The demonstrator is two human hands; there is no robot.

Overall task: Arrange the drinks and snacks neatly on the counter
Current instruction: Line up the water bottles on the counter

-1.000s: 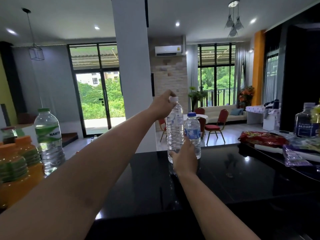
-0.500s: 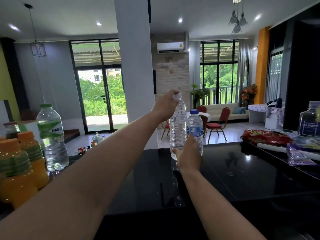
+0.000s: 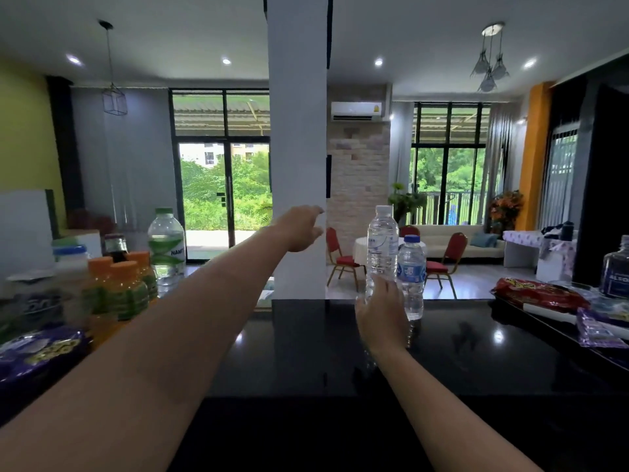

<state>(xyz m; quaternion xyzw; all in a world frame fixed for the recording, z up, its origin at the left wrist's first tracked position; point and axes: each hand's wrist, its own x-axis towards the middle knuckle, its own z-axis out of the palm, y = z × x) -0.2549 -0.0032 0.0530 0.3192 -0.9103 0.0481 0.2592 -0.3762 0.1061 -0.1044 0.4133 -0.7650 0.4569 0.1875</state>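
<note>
Head camera: a person's right hand wraps the lower body of a tall clear water bottle with a white cap, standing on a glossy black counter. Touching or nearly touching that tall bottle on its right stands a shorter water bottle with a blue cap and blue label. The left hand hangs in the air left of the tall bottle, fingers loosely spread and holding nothing, in front of a white pillar that rises behind the counter.

Far left of the tall bottle, a crowded cluster stands: three orange-capped juice bottles, partly hidden by the left forearm, a large green-capped water bottle behind them, one dark bottle, and a purple snack bag at the counter's near left edge.

Well to the right of the tall bottle lie one red snack bag, one small purple packet and a clear bottle with a dark blue label, cut off by the frame's edge.
</note>
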